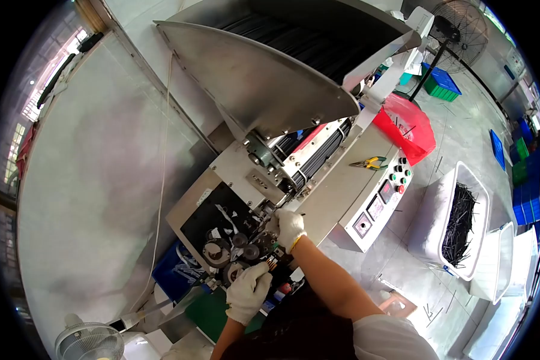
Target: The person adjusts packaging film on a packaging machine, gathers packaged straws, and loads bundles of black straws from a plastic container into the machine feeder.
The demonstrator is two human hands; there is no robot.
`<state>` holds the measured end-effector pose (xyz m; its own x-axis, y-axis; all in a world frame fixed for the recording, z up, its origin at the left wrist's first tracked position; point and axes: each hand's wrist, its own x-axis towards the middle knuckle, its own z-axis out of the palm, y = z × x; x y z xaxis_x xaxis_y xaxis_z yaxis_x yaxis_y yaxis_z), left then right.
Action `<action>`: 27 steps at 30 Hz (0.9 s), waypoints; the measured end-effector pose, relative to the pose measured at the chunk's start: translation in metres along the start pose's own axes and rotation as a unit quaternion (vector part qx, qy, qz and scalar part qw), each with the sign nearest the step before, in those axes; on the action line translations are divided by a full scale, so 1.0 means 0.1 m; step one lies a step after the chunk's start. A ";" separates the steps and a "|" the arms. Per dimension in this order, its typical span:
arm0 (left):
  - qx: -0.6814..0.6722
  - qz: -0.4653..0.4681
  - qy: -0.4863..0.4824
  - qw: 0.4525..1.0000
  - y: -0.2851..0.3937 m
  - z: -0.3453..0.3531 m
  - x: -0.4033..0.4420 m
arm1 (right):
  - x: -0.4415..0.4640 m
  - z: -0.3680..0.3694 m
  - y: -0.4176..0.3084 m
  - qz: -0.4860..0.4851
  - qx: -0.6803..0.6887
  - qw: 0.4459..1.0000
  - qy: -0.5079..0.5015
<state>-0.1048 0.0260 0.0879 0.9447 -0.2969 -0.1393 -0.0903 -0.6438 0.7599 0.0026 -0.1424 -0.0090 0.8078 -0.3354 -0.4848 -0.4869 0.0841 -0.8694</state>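
Note:
White gloves cover both hands. My left hand (247,293) is beside the rollers (239,240) at the machine's lower end, its fingers bent near a small cluster of thin copper-coloured parts (272,264). Whether it grips them is too small to tell. Up and to the right, my right hand (290,228) reaches into the mechanism below the metal block (261,183); its fingertips are hidden among the parts. Above, a large steel hopper (264,72) holds many dark thin rods, and more dark rods (321,157) lie in the feed channel.
Yellow-handled pliers (375,162) lie on the machine top near the control panel (381,201). A red bag (407,129) is behind them. White bin (426,225) with dark rods stands right; a blue crate (171,282) sits lower left, near a small fan (90,342).

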 end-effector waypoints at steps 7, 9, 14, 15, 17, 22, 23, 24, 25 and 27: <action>-0.014 0.024 0.057 0.998 0.01 -0.01 -0.11 | -0.21 -0.05 0.00 -0.176 -0.271 0.929 -0.182; -0.016 0.017 0.053 0.998 0.01 0.01 -0.15 | -0.22 -0.05 0.07 -0.210 -0.266 0.924 -0.174; -0.004 0.057 0.066 0.996 -0.01 -0.02 -0.20 | -0.09 0.06 -0.12 0.204 0.205 0.957 -0.034; -0.004 0.058 0.066 0.996 -0.01 -0.02 -0.21 | -0.02 0.08 -0.10 0.238 0.251 0.938 -0.024; 0.010 0.020 0.060 0.998 0.00 -0.03 -0.24 | 0.09 0.12 0.07 0.271 0.294 0.916 -0.009; 0.001 0.014 0.043 0.999 -0.07 0.00 -0.24 | -0.04 0.05 0.26 -0.064 -0.020 0.990 -0.126; 0.007 0.017 0.031 0.999 -0.07 0.01 -0.23 | -0.07 0.06 0.15 0.058 0.116 0.985 -0.114; 0.007 0.018 0.029 0.999 -0.05 0.00 -0.22 | -0.10 0.08 0.04 0.172 0.255 0.949 -0.066; 0.004 0.020 0.028 0.999 -0.02 -0.02 -0.21 | -0.12 0.07 -0.08 0.172 0.257 0.949 -0.065; 0.004 0.021 0.024 0.999 0.01 -0.03 -0.19 | -0.15 0.06 -0.23 0.214 0.215 0.953 -0.021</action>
<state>-0.1221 0.0337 0.0932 0.9542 -0.2890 -0.0769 -0.1319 -0.6374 0.7591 0.0041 -0.1334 0.0173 0.5831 -0.1475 -0.7989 -0.6008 0.5837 -0.5462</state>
